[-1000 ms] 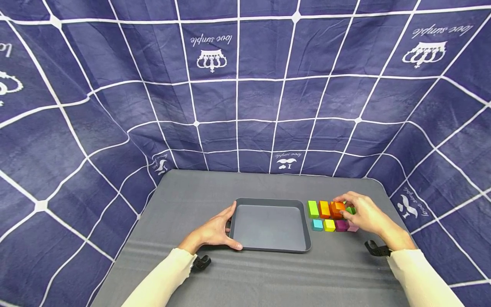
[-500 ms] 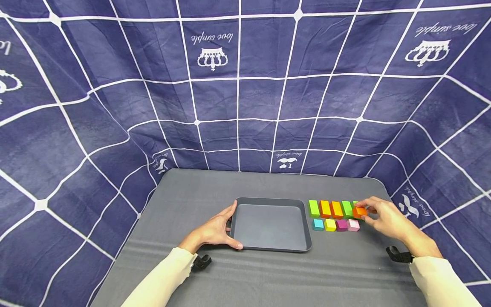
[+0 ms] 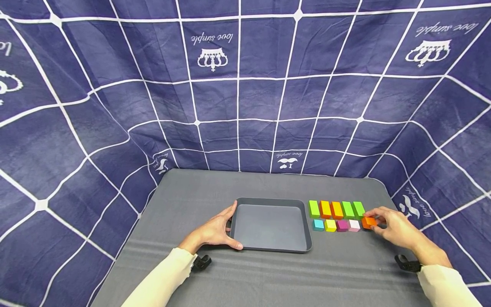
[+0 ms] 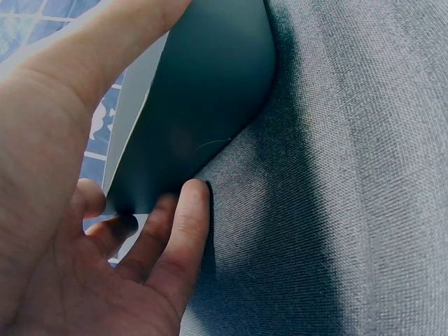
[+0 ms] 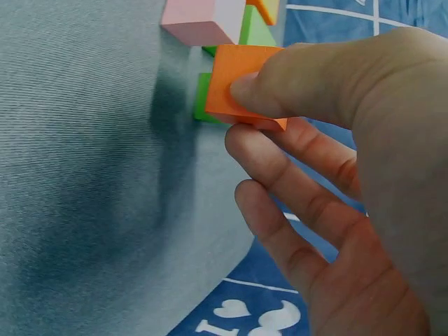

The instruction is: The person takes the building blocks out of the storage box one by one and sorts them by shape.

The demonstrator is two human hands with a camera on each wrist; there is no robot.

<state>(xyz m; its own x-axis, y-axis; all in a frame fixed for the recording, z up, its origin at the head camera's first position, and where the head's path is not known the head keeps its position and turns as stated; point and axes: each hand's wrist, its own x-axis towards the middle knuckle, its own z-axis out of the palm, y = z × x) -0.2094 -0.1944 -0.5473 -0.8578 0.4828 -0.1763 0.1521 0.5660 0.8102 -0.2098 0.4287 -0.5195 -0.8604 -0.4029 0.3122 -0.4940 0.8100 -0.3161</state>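
A shallow dark grey tray lies on the grey cloth in the head view. My left hand holds its left end, thumb at the near corner and index finger towards the far one. In the left wrist view, fingertips rest low beside the tray's outer wall. To the right, my right hand pinches an orange block between thumb and fingers, at the right end of the near row, beside the pale pink block. The right wrist view shows the thumb across the orange block's face.
Right of the tray, a far row of longer blocks runs from a lime green block to a green block. The near row has a blue block, a yellow block and a purple block. A blue curtain encloses the table.
My right hand has carried the orange block rightward from above the far row, then nearer to me, down to the near row's right end. The left hand and tray have stayed put.
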